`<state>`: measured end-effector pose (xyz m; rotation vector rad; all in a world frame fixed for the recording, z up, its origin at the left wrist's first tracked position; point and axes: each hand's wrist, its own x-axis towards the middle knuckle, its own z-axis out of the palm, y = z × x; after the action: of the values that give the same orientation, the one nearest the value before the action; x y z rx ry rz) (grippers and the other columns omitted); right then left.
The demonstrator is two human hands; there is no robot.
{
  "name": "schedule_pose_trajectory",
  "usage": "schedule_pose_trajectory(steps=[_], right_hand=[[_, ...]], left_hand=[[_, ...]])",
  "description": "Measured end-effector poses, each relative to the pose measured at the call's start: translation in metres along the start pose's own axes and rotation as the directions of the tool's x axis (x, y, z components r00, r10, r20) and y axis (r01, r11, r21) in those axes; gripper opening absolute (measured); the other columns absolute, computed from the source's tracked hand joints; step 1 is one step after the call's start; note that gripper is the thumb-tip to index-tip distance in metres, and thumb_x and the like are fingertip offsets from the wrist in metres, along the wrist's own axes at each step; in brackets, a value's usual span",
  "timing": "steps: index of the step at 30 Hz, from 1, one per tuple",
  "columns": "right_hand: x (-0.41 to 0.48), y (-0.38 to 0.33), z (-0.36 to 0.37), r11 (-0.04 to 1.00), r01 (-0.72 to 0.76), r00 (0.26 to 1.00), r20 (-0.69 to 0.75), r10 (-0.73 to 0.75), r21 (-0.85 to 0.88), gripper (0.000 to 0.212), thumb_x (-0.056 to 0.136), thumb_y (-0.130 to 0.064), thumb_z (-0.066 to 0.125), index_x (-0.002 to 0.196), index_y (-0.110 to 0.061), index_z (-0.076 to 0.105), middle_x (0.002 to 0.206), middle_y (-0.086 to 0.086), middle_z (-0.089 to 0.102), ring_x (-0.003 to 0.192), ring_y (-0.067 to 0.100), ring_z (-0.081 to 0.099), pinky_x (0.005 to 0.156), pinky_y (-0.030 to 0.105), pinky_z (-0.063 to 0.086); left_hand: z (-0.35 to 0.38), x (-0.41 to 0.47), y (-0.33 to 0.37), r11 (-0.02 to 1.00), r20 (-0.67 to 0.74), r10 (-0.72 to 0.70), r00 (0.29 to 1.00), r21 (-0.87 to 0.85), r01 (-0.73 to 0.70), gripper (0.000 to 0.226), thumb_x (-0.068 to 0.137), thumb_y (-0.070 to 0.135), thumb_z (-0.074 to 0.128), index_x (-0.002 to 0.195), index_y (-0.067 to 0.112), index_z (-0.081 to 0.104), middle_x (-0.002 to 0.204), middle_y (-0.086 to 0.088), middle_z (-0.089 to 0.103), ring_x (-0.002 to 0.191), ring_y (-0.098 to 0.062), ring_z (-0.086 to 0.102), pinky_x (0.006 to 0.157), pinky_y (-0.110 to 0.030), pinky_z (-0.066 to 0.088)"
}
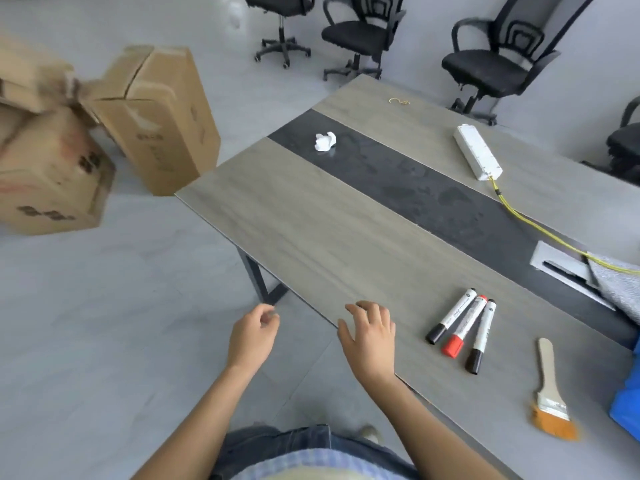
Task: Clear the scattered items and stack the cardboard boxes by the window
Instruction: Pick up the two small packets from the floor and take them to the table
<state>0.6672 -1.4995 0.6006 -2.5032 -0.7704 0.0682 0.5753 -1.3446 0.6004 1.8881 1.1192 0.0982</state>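
Observation:
Cardboard boxes stand on the floor at the left: a tall one [162, 123] and a lower one [52, 174], with another at the frame's edge [24, 74]. On the grey table [311, 220] lie a crumpled white paper [325, 141], three markers [462, 329] side by side, and a paintbrush [550, 393] with orange bristles. My left hand [252, 336] hangs over the floor beside the table's near edge, fingers loosely curled, holding nothing. My right hand [370, 332] hovers over the table's near edge with relaxed, spread fingers, left of the markers.
A white power strip [477, 151] with a yellow cable [530, 220] lies at the table's far right. A grey cloth [620, 282] and something blue [628, 403] sit at the right edge. A small yellow string [399, 100] lies far back. Black office chairs [360, 32] stand behind the table.

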Motion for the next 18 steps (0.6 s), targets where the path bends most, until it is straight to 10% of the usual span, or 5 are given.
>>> schedule_pose_trajectory(steps=[4, 11, 18], right_hand=[[0.007, -0.071, 0.042, 0.998, 0.032, 0.999, 0.033, -0.034, 0.052, 0.025, 0.067, -0.022, 0.064, 0.086, -0.007, 0.069, 0.095, 0.018, 0.063, 0.082, 0.038, 0.064, 0.065, 0.041, 0.054], [0.010, -0.207, 0.134, 0.958, 0.270, 0.923, 0.257, -0.286, 0.097, 0.040, 0.061, -0.026, 0.068, 0.096, -0.006, 0.069, 0.094, 0.016, 0.063, 0.080, 0.036, 0.065, 0.062, 0.039, 0.055], [0.010, -0.321, 0.191, 0.884, 0.440, 0.742, 0.490, -0.457, 0.158, 0.051, 0.090, -0.030, 0.058, 0.137, -0.014, 0.045, 0.138, 0.011, 0.039, 0.129, 0.029, 0.038, 0.101, 0.035, 0.038]], left_hand=[[-0.071, 0.017, -0.047, 0.995, 0.158, -0.079, 0.984, -0.050, 0.088, 0.016, 0.088, 0.022, 0.058, 0.092, 0.008, 0.065, 0.089, -0.010, 0.064, 0.089, -0.025, 0.060, 0.083, -0.031, 0.045], [-0.232, 0.037, -0.130, 0.916, -0.162, -0.277, 0.947, -0.341, 0.210, 0.016, 0.079, 0.029, 0.053, 0.074, 0.015, 0.057, 0.081, -0.005, 0.060, 0.084, -0.023, 0.056, 0.076, -0.030, 0.040], [-0.300, -0.001, -0.237, 0.736, -0.326, -0.591, 0.738, -0.591, 0.329, 0.023, 0.091, 0.012, 0.047, 0.070, 0.016, 0.055, 0.083, -0.004, 0.058, 0.084, -0.023, 0.052, 0.075, -0.029, 0.038]])
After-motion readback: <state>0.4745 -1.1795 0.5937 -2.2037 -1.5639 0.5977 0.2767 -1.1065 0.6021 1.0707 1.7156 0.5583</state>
